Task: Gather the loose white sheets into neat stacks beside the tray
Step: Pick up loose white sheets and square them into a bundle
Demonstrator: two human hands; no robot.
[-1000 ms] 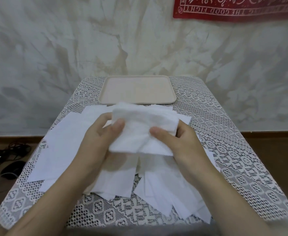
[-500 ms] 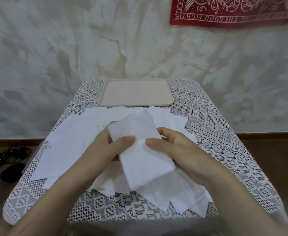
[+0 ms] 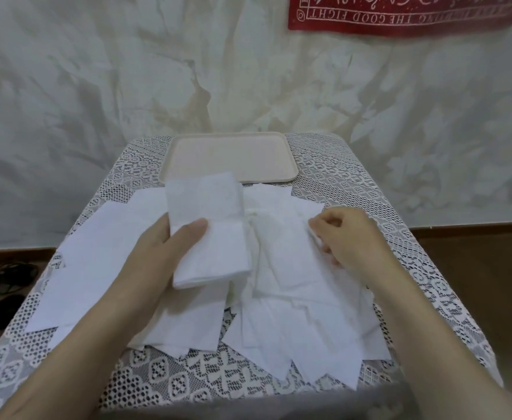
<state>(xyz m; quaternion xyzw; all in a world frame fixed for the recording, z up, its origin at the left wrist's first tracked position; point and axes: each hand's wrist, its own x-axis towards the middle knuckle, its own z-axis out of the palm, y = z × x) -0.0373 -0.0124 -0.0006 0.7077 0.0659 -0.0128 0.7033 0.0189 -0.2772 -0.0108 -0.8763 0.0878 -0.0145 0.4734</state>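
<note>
A folded bundle of white sheets (image 3: 209, 225) is held up over the table by my left hand (image 3: 163, 253), thumb pressed on top. Under and around it, several loose white sheets (image 3: 294, 298) lie fanned across the lace tablecloth (image 3: 369, 207). My right hand (image 3: 345, 237) rests on the right side of this spread and pinches the edge of one sheet between its fingertips. An empty beige tray (image 3: 230, 156) sits at the far end of the table, just beyond the sheets.
The table stands against a mottled white wall with a red banner (image 3: 400, 13) at the upper right. Dark cables and a black object (image 3: 0, 307) lie on the floor to the left. Bare lace shows on the table's right side.
My right hand let go of the bundle and moved right onto the loose sheets. My left hand now holds the bundle alone, lifted and turned more upright.
</note>
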